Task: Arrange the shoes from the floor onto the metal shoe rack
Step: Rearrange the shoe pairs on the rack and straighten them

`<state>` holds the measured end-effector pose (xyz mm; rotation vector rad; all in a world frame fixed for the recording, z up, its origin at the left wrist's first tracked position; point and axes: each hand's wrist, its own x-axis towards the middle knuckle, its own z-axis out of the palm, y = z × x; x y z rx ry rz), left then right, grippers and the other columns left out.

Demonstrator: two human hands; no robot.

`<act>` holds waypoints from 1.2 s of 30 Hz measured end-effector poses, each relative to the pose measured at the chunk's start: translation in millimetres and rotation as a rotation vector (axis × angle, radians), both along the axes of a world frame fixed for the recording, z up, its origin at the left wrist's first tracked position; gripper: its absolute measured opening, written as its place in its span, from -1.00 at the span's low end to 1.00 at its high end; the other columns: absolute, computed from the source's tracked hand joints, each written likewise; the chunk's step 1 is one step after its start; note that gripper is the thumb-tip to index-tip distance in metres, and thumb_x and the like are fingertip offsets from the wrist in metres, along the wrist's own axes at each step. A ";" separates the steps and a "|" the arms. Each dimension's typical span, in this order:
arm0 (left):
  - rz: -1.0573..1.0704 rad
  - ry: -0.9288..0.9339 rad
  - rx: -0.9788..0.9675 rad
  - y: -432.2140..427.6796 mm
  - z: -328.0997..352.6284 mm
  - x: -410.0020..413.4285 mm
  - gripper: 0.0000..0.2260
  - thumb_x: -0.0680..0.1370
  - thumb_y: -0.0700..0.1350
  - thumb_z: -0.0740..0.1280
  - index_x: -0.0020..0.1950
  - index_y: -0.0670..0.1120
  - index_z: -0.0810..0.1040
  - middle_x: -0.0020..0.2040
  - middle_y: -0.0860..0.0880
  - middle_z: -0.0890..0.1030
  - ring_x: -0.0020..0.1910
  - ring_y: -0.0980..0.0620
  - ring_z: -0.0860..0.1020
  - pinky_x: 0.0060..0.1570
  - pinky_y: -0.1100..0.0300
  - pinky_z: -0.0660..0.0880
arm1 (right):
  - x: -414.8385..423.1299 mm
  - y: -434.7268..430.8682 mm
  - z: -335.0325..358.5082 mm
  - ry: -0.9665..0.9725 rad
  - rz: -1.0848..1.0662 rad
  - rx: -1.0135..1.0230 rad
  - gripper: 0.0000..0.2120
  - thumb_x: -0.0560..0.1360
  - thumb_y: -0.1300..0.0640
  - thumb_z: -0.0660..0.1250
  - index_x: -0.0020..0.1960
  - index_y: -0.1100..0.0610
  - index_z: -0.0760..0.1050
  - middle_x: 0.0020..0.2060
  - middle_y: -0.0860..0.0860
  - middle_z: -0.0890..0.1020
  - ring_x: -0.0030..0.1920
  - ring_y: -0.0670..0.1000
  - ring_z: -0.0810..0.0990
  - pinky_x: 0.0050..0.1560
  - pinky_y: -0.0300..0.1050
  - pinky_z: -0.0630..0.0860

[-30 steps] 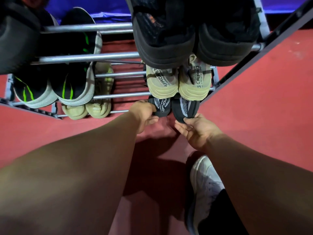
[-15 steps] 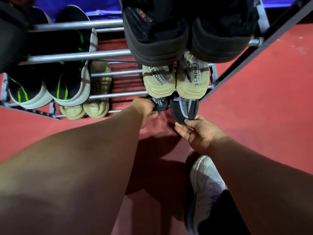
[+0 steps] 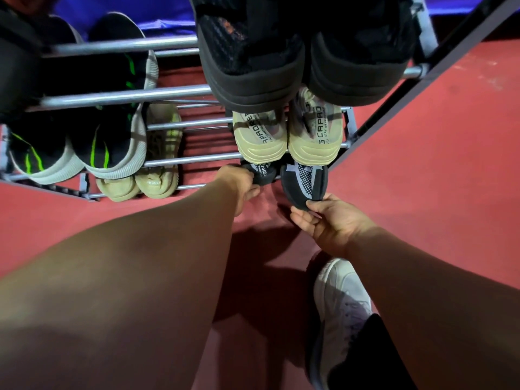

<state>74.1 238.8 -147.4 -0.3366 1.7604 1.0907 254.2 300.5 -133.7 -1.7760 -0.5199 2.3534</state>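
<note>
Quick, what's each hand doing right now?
Left hand: grips the left black shoe.
Right hand: pinches the near end of the right black shoe.

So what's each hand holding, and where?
Left hand grips the left black sneaker, right hand pinches the right black sneaker, each by its near end.

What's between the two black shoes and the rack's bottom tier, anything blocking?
Nothing visible. The left hand grips the left black shoe, and the right hand pinches the right black shoe at the heel. Both toes sit under the beige pair above, which hides the slot deeper in.
</note>
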 end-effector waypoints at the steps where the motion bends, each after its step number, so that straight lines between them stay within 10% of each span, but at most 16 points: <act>1: 0.005 0.004 0.013 -1.7 5.8 2.6 -0.82 0.66 -0.30 0.24 0.24 -0.18 0.52 -0.07 -0.09 0.61 -0.21 -0.01 0.62 -0.34 0.24 0.64 | -1.0 1.1 4.5 -0.015 0.016 0.004 -0.77 0.64 0.43 0.15 0.01 0.14 0.46 -0.19 0.17 0.72 -0.13 0.14 0.70 -0.09 0.05 0.70; 5: -0.076 0.043 0.022 -14.4 41.8 8.3 -0.82 0.65 -0.32 0.24 0.23 -0.16 0.49 0.10 -0.09 0.54 -0.10 -0.02 0.58 -0.39 0.27 0.59 | -1.2 15.4 42.3 -0.082 0.119 0.040 -0.82 0.66 0.38 0.15 0.14 0.22 0.49 -0.02 0.21 0.66 -0.12 0.11 0.67 -0.05 0.03 0.67; 10: -0.338 0.012 -0.045 -47.4 100.1 19.1 -0.89 0.64 -0.28 0.25 -0.04 -0.16 0.54 -0.12 -0.12 0.56 -0.18 -0.06 0.55 0.12 -0.04 0.58 | 14.7 12.6 113.4 -0.206 0.292 0.105 -0.76 0.62 0.31 0.16 0.25 0.30 0.47 0.02 0.23 0.62 -0.13 0.10 0.65 -0.24 -0.02 0.64; 14: -0.444 0.002 -0.031 -72.3 160.6 37.1 -0.80 0.65 -0.24 0.23 -0.17 -0.11 0.48 -0.25 -0.05 0.49 -0.27 0.01 0.47 -0.09 0.08 0.59 | 33.6 -19.3 164.3 -0.236 0.321 0.127 -0.85 0.58 0.28 0.14 -0.02 0.27 0.48 -0.20 0.16 0.56 -0.29 0.02 0.58 -0.36 -0.10 0.62; 17: -0.504 0.056 -0.018 -90.7 200.4 40.1 -0.88 0.65 -0.21 0.25 -0.06 -0.16 0.52 -0.11 -0.11 0.57 -0.17 -0.05 0.56 0.14 -0.03 0.59 | 49.9 -34.9 212.4 -0.224 0.446 0.173 -0.77 0.52 0.24 0.10 -0.31 0.14 0.35 -0.39 0.05 0.37 -0.42 -0.03 0.37 -0.41 -0.24 0.50; 21: -0.528 0.157 0.002 -103.3 247.5 40.4 -0.90 0.64 -0.20 0.27 0.07 -0.20 0.54 -0.04 -0.13 0.59 -0.18 -0.07 0.60 0.00 0.00 0.63 | 69.6 -43.2 278.0 -0.322 0.607 0.372 -0.86 0.44 0.16 0.21 -0.28 0.16 0.43 -0.44 0.04 0.46 -0.46 0.01 0.48 -0.23 -0.16 0.56; 30: -0.434 0.263 0.124 -129.6 286.1 34.7 -0.77 0.58 0.09 0.37 -0.12 -0.05 0.61 -0.20 0.03 0.58 -0.28 0.05 0.48 -0.27 0.20 0.48 | 76.1 -65.6 328.4 -0.116 0.317 0.659 -0.84 0.49 0.21 0.23 -0.02 0.16 0.57 -0.28 0.08 0.68 -0.40 0.05 0.67 -0.31 -0.08 0.65; 36: -0.355 0.288 0.180 -131.4 294.1 32.4 -0.68 0.56 0.19 0.36 0.08 -0.03 0.66 0.09 0.03 0.71 0.08 0.04 0.62 0.09 0.11 0.45 | 60.6 -70.0 328.1 -0.033 0.227 0.641 -0.71 0.44 0.20 0.21 0.10 0.20 0.59 -0.22 0.12 0.71 -0.27 0.13 0.70 -0.04 0.16 0.70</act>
